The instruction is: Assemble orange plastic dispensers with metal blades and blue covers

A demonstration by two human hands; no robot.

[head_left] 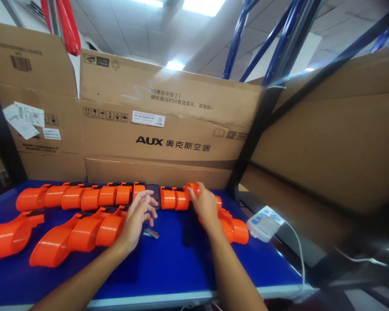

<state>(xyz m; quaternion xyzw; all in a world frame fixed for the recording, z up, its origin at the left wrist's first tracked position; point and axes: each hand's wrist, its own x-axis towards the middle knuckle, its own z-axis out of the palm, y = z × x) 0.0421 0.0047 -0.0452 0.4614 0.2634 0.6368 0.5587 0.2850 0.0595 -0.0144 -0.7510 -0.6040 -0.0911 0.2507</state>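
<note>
My right hand [205,206] reaches the back row and has its fingers and thumb closed on an orange ring-shaped plastic piece [191,188]. My left hand [139,216] hovers over the table left of centre, its fingers apart and nothing seen in them. Close behind it stands a dark flat rectangular object [154,196] with a phone-like shape. A small grey metal-looking piece [152,233] lies on the blue tabletop [168,268] just right of that hand. Similar orange rings [175,199], several with black strips along the top, line the back.
A front row of orange rings [84,233] fills the left, and more rings [240,231] cluster at the right. Beside those sits a white box-like device [265,223] with a cable [300,246]. Cardboard [116,142] walls the back; a dark metal post [249,147] rises at the right.
</note>
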